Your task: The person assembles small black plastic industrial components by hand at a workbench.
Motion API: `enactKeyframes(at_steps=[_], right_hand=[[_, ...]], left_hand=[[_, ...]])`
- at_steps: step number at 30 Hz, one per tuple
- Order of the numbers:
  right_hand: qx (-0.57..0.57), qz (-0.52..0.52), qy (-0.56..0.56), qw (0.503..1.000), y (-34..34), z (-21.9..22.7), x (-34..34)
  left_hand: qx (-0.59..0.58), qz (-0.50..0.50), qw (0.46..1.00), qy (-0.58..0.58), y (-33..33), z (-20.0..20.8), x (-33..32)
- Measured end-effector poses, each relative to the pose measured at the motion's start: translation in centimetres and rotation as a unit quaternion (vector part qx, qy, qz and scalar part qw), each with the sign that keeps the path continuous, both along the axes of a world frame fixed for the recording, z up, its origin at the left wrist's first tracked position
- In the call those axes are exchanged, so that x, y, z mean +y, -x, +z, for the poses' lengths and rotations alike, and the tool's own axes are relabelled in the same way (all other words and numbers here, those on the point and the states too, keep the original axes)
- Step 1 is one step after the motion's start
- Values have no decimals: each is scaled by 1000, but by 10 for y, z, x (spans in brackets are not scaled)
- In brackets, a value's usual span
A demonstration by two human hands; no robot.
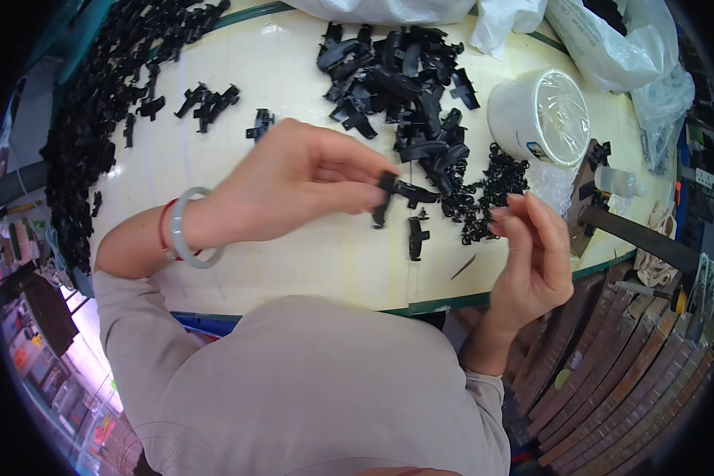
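My left hand (pixel 293 186) reaches in over the table and pinches a small black plastic part (pixel 384 200) between thumb and fingertips. Another black piece juts out to the right of that part; I cannot tell whether the two are joined. My right hand (pixel 535 258) is curled at the edge of a heap of tiny black clips (pixel 504 178), its thumb and fingertips drawn together. Whatever may lie between those fingertips is too small to make out. Just below the held part, a loose black plastic part (pixel 415 238) lies on the tabletop.
Curved black parts (pixel 404 79) are piled at the far middle. A long spread of black parts (pixel 79 151) covers the left side. To the right stand a white tub (pixel 523 119) with clear plastic wrap and a tool with a dark handle (pixel 642 238). Plastic bags (pixel 611 47) lie behind.
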State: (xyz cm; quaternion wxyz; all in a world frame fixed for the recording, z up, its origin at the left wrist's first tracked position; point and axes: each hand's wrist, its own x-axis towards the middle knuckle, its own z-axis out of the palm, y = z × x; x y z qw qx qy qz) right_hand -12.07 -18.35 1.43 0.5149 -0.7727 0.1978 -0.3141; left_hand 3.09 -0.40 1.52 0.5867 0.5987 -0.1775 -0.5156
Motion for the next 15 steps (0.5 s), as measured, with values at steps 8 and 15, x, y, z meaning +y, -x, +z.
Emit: enactKeyframes(at_steps=[8, 15], right_hand=[[168, 113, 277, 939, 14, -9, -9], [168, 127, 294, 932, 11, -15, -9]], left_hand=[[-168, 79, 973, -135, -20, -9, 48], [-248, 157, 936, -191, -20, -1, 62]])
